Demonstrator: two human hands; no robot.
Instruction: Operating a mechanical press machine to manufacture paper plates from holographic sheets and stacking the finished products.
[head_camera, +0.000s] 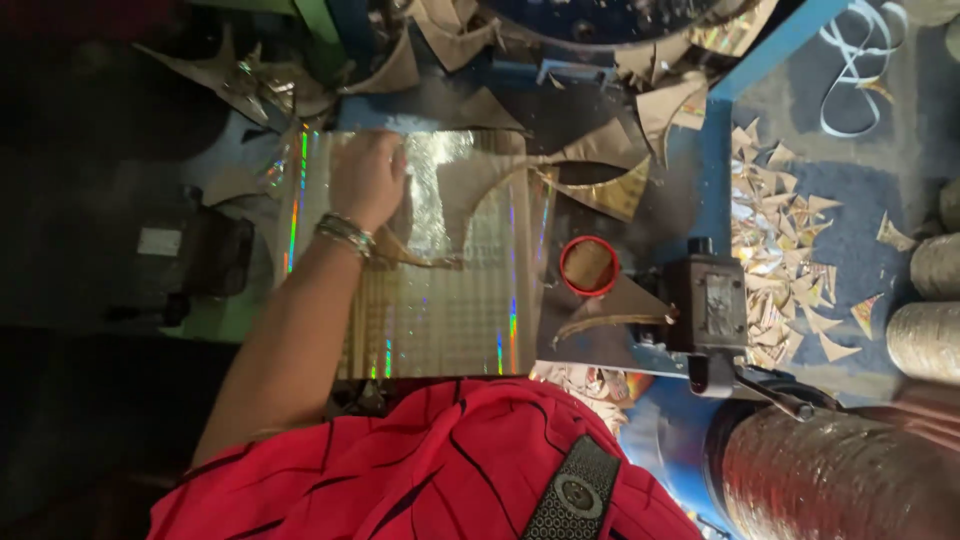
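My left hand (366, 178) lies on the far end of a shiny holographic foil sheet (450, 310), its fingers curled at the sheet's far edge. Bangles circle the wrist (346, 234). The sheet is spread flat on a work surface in front of me, with a curved cut-out of brown card (470, 190) showing through it to the right of the hand. My right hand is out of view. Red cloth (430, 470) covers my lap at the bottom.
A red ring (588, 266) holding a card disc sits right of the sheet, beside a black machine block (712, 305) on a blue frame (714, 150). Several triangular foil offcuts (780, 260) litter the floor. Foil rolls (925, 340) stand at right.
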